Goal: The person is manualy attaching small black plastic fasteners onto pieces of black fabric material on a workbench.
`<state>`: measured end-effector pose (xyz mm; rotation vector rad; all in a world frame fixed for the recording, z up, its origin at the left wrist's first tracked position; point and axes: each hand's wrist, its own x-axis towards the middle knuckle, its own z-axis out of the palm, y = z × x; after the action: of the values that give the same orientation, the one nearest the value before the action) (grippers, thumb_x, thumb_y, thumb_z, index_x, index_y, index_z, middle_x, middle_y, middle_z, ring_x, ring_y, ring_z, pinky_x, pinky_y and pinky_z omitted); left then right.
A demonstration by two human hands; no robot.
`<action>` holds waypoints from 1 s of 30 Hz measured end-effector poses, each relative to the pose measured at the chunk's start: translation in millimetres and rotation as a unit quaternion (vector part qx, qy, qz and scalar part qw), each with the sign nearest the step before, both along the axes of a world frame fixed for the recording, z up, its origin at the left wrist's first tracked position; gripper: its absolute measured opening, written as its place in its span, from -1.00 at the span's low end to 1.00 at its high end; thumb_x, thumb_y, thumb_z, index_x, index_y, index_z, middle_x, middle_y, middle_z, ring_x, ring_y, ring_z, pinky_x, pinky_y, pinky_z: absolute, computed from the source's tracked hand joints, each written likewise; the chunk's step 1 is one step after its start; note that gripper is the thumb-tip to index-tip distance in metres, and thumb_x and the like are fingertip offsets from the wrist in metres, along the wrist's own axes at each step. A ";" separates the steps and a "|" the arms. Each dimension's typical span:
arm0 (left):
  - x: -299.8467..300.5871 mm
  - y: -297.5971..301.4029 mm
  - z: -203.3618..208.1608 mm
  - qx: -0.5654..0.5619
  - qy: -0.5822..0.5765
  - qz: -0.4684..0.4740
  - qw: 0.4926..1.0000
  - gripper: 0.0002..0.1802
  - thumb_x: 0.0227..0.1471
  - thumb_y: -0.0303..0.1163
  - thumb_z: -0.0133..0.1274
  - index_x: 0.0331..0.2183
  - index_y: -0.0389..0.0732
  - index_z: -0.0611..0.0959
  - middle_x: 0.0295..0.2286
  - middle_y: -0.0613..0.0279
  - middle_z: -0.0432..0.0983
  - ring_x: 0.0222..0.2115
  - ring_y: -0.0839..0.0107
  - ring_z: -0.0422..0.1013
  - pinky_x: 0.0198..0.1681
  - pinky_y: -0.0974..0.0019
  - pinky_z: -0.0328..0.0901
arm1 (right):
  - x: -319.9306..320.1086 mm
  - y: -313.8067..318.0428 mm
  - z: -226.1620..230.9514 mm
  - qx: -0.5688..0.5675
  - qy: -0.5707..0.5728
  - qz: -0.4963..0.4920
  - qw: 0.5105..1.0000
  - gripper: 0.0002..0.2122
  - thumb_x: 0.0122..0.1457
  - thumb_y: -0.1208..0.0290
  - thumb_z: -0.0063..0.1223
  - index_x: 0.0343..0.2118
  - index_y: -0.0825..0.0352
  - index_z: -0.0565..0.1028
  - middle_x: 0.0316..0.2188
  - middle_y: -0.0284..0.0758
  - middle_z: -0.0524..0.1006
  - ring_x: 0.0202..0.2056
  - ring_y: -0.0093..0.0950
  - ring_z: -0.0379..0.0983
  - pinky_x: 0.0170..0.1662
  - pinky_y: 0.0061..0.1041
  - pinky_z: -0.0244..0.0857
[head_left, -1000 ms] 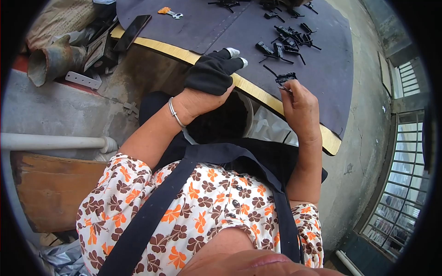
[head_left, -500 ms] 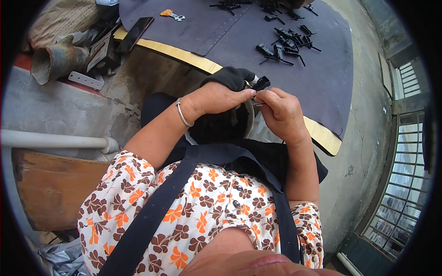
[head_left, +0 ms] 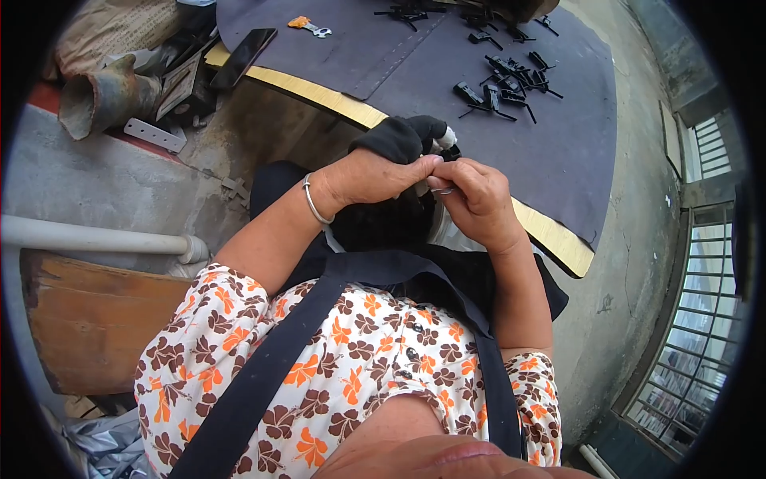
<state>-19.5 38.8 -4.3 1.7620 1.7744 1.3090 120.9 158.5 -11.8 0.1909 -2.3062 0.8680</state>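
My left hand [head_left: 391, 164], partly covered by a black glove and with white wrapping at a fingertip, grips a small black plastic part [head_left: 452, 152]. Most of that part is hidden behind my fingers. My right hand [head_left: 476, 199] is bare and closed in a pinch, its fingertips meeting my left thumb at the part. Under the right fingers shows a thin silvery metal thing [head_left: 443, 191]; whether it is a ring or a tool I cannot tell. Both hands are over a dark round container [head_left: 437, 223] on my lap side, short of the table edge.
On the dark-covered table [head_left: 550, 172] lie several similar black parts [head_left: 511, 80], a phone [head_left: 244, 58] and a wrench with an orange grip [head_left: 311, 28]. A rusty pipe piece [head_left: 100, 97] and a perforated metal bracket [head_left: 154, 136] sit at the left.
My right hand has shifted slightly left and closer to my left hand. The black part has turned down and is more covered by the fingers. The view has shifted slightly.
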 end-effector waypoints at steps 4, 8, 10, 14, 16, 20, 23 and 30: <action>3.9 -5.9 9.5 -0.034 -0.207 -0.058 0.976 -0.69 0.03 -0.49 -0.07 -0.13 -0.32 0.44 -0.33 0.29 0.47 -0.35 0.57 0.37 -0.23 0.48 0.29 | -3.7 -0.6 -2.2 -0.039 0.019 0.045 0.998 -0.85 -0.15 0.65 0.11 -0.46 0.36 0.43 -0.67 -0.31 0.38 -0.63 -0.42 0.34 -0.55 -0.53 0.23; 1.6 -9.7 19.3 -0.097 -0.271 -0.041 0.957 -0.68 -0.07 -0.53 -0.03 -0.18 -0.35 0.46 -0.45 0.28 0.48 -0.46 0.61 0.35 -0.35 0.54 0.30 | 2.2 -9.3 7.6 -0.116 -0.040 -0.071 0.990 -0.85 -0.06 0.58 0.15 -0.43 0.33 0.41 -0.71 -0.44 0.26 -0.68 -0.66 0.15 -0.61 -0.67 0.05; 4.0 -8.8 16.2 -0.073 -0.221 -0.030 0.972 -0.68 -0.13 -0.50 0.03 -0.24 -0.37 0.50 -0.53 0.22 0.50 -0.54 0.50 0.40 -0.41 0.47 0.31 | -1.2 -8.7 -6.0 -0.194 -0.036 -0.106 0.975 -0.85 0.00 0.55 0.15 -0.42 0.32 0.37 -0.69 -0.55 0.21 -0.63 -0.78 0.03 -0.59 -0.75 -0.06; 8.4 -4.6 14.7 -0.006 -0.048 0.007 0.999 -0.73 -0.14 -0.45 0.05 -0.32 -0.37 0.53 -0.50 0.07 0.51 -0.52 0.29 0.45 -0.40 0.35 0.31 | -4.7 -5.3 -9.9 -0.349 -0.053 -0.070 0.933 -0.87 0.10 0.47 0.06 -0.45 0.34 0.34 -0.66 -0.57 0.23 -0.58 -0.79 0.05 -0.55 -0.76 -0.03; 9.9 -4.2 12.2 0.002 -0.045 0.056 0.997 -0.76 -0.13 -0.41 0.05 -0.37 -0.36 0.55 -0.46 -0.02 0.50 -0.46 0.12 0.43 -0.35 0.26 0.31 | -3.0 -3.1 -5.9 -0.366 -0.066 -0.058 0.926 -0.85 0.14 0.43 0.02 -0.46 0.36 0.34 -0.65 -0.56 0.24 -0.57 -0.77 0.07 -0.53 -0.75 -0.01; 9.9 -6.7 3.1 -0.026 -0.056 0.066 0.996 -0.71 -0.01 -0.49 0.01 -0.18 -0.32 0.46 -0.47 0.33 0.45 -0.49 0.68 0.32 -0.41 0.54 0.29 | 0.0 -3.7 -1.0 -0.240 -0.119 -0.071 0.961 -0.76 0.21 0.34 -0.09 -0.50 0.41 0.34 -0.67 -0.48 0.26 -0.56 -0.68 0.10 -0.51 -0.66 0.07; 12.1 -4.3 1.1 0.020 -0.017 0.061 0.998 -0.70 -0.01 -0.50 0.01 -0.17 -0.33 0.46 -0.47 0.29 0.46 -0.46 0.64 0.34 -0.37 0.48 0.30 | -1.8 -7.2 -0.2 -0.215 -0.145 -0.088 0.962 -0.73 0.22 0.33 -0.12 -0.53 0.42 0.33 -0.68 -0.41 0.23 -0.57 -0.65 0.08 -0.51 -0.63 0.08; 11.4 -1.2 2.1 0.082 0.088 0.076 0.990 -0.75 -0.06 -0.52 0.05 -0.26 -0.38 0.50 -0.39 0.20 0.47 -0.40 0.44 0.39 -0.29 0.40 0.29 | -2.1 -5.7 -7.2 -0.295 -0.151 -0.064 0.941 -0.75 0.23 0.33 -0.13 -0.50 0.40 0.38 -0.64 -0.52 0.29 -0.54 -0.70 0.13 -0.47 -0.67 0.12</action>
<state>-8.1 37.6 -2.2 1.9152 1.9814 1.4364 118.8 152.8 -19.0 -0.3718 -2.1753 1.5546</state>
